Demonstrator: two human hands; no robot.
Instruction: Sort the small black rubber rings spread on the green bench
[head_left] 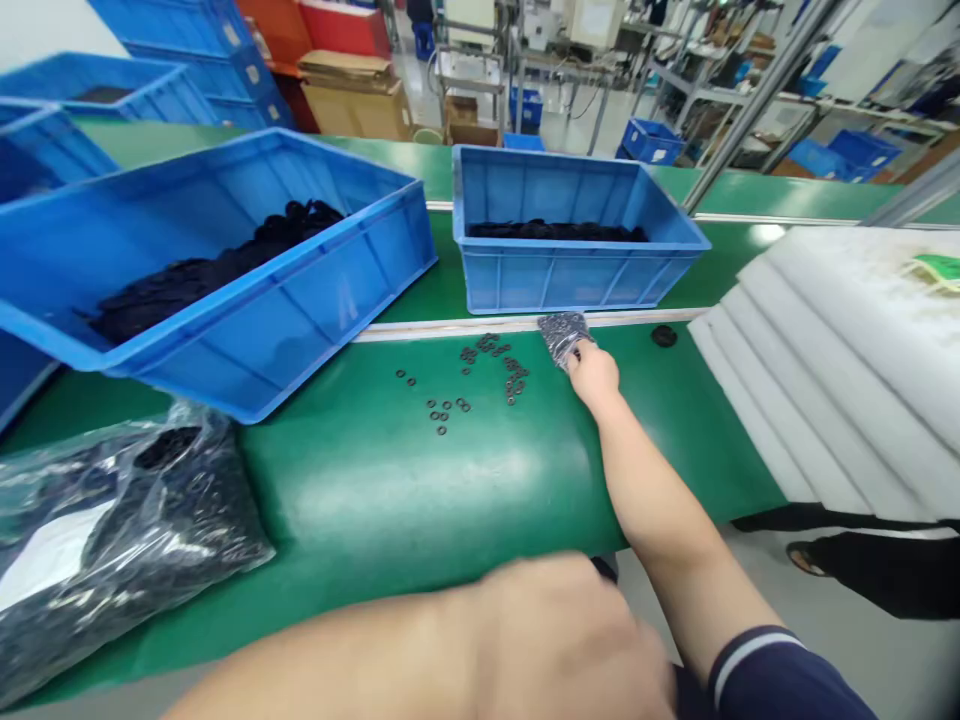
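Note:
My right hand [595,374] reaches out over the green table [360,520], its fingers closed on a small clear plastic bag [562,335] that looks full of small dark parts. The bag lies just in front of the right blue bin [555,280]. To its left, several small black rings [514,368] are scattered on the tabletop. Close to the camera, my left hand [570,640] crosses the near table edge, blurred, with its fingers hidden. A single larger black round part [664,335] sits right of my right hand.
Another blue bin [345,290] stands at the left; both bins hold black parts. A big clear bag [172,510] of dark pieces lies at the near left. Stacked white foam sheets [847,370] border the right side. A metal post [757,105] rises at the back right.

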